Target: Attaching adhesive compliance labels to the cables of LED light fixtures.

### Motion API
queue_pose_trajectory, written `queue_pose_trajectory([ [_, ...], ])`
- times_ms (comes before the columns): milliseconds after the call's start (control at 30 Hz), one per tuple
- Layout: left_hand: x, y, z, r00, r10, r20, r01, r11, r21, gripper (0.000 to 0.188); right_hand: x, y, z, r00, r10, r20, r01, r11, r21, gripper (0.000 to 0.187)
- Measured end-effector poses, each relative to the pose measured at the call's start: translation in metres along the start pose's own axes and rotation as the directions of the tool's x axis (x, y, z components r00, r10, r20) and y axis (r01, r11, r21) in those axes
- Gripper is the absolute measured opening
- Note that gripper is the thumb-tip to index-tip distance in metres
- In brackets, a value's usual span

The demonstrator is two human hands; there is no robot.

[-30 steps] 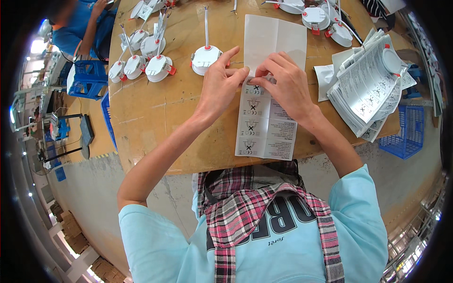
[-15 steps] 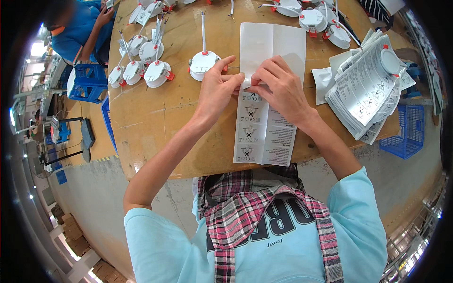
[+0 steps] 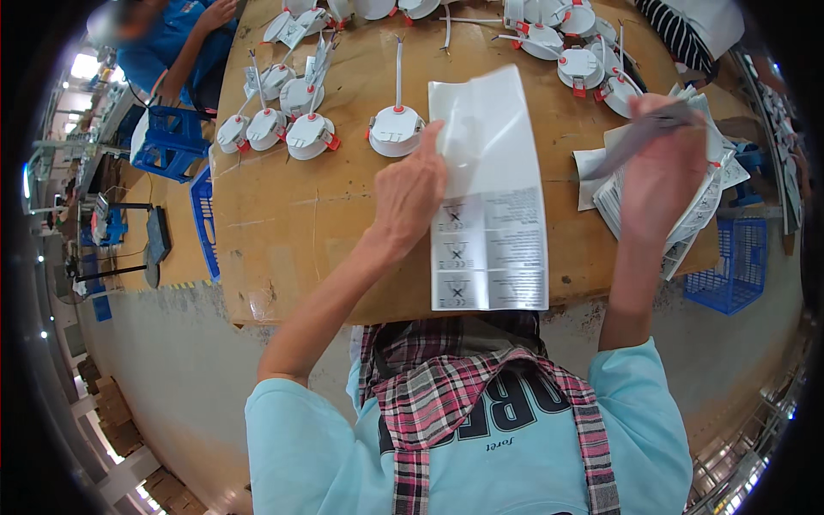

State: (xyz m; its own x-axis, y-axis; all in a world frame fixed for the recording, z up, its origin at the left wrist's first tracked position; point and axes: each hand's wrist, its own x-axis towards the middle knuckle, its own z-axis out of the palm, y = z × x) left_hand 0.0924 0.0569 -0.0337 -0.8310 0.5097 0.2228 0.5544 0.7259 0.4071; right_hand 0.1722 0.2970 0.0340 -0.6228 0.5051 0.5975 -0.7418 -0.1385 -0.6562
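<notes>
A folded white label sheet (image 3: pixel 487 137) lies before me, its upper part bare and its lower part printed in rows. My left hand (image 3: pixel 412 202) rests along the sheet's left edge, index finger stretched out and other fingers partly hidden. Just beyond that hand sits a round white downlight (image 3: pixel 396 130) with red clips and an upright cable. On the right, my right hand (image 3: pixel 661 176), blurred by motion, grips a grey strip (image 3: pixel 639 137) that looks like a peeled label. It is over a stack of printed sheets (image 3: pixel 608 202).
Several more downlights (image 3: pixel 309 136) stand at the left, others (image 3: pixel 580 70) at the far right. The wooden table (image 3: pixel 292 232) has its near edge in front of me. Blue baskets (image 3: pixel 728 262) flank it. A person in blue (image 3: pixel 167 51) is at the far left, near a blue stool (image 3: pixel 167 142).
A label row has come off the sheet. My right hand has moved right with the strip, away from my left hand. The sheet's top edge now tilts.
</notes>
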Motion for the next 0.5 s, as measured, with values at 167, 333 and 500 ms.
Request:
queue_pose_trajectory([
  [167,0.003,0.033,0.007,0.991,0.055,0.123,-0.046,0.996,-0.08,0.04,0.017,-0.01,0.019,0.991,0.134,0.0,-0.124,0.924,-0.361,0.019],
  [333,0.006,0.022,-0.036,0.978,-0.102,0.182,0.208,0.546,-0.811,0.044,0.013,0.01,0.053,0.891,0.401,0.211,-0.183,0.744,-0.642,0.014],
  [500,0.01,0.025,-0.065,0.969,-0.036,0.243,0.245,0.206,-0.947,0.042,0.017,0.029,0.071,0.787,0.44,0.432,-0.048,0.743,-0.668,0.019],
])
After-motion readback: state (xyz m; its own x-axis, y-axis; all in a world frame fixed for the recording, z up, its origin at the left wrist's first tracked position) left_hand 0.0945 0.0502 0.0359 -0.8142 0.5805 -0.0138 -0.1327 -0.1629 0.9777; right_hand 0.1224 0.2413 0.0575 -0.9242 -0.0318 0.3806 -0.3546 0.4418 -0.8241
